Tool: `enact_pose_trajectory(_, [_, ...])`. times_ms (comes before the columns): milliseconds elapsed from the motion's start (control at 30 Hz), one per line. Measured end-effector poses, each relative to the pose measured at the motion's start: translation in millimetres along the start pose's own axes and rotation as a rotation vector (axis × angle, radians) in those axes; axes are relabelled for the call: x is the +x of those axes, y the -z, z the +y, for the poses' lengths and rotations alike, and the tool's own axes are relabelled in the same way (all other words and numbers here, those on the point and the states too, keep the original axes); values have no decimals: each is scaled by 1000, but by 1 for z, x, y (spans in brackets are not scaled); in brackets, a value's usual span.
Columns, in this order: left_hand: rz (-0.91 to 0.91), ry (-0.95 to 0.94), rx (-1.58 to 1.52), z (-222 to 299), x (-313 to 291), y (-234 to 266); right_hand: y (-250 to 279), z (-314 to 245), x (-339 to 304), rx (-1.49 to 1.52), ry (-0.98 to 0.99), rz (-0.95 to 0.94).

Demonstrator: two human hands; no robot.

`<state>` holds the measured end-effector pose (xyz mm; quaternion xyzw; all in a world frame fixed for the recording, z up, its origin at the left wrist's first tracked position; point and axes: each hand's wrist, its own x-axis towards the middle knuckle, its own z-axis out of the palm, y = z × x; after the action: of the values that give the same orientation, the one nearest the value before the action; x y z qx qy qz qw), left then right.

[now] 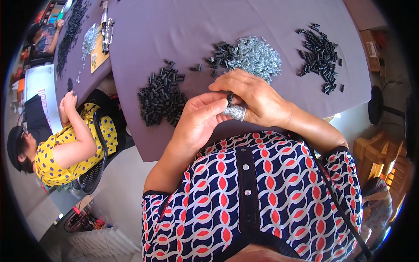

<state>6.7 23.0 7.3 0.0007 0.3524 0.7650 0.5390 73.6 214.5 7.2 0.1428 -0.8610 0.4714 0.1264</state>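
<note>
My two hands meet over the near edge of the table, fingers closed together. Between the fingertips is a small black plastic part (229,98), pinched by my left hand (198,117) and steadied by my right hand (257,97). A silvery wrap (235,112) covers what looks like my right thumb. Just beyond my right hand lies a heap of small transparent pieces (257,56), with some black parts (221,54) at its left side. A pile of black plastic parts (161,98) sits left of my left hand. Whether a transparent piece is also between my fingers is hidden.
Another black pile (321,59) lies at the right on the purple-grey tablecloth (183,26). To the left, a person in a yellow dotted top (74,150) sits at a neighbouring table with similar piles. Brown plastic stools (379,153) stand at the right.
</note>
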Motion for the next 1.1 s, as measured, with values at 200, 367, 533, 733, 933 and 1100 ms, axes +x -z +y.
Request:
enact_pose_trajectory(200, [-38, -26, 91, -2, -1, 8, -4, 5, -1, 114, 16, -44])
enact_pose_trajectory(367, [-23, -57, 116, -4, -3, 3, -2, 5, 1, 146, 75, -77])
enact_pose_trajectory(533, [36, -56, 41, -4, -2, 0, 1, 0, 3, 32, 91, -21])
enact_pose_trajectory(733, [28, -59, 63, -3, -3, -2, -3, 5, 0, -3, 95, -23])
enact_pose_trajectory(933, [-8, 39, -27, 1, -6, -5, -2, 6, -1, 81, 138, -11])
enact_pose_trajectory(1100, [-113, 52, -103, -3, -4, -2, -4, 7, -3, 42, 177, -21])
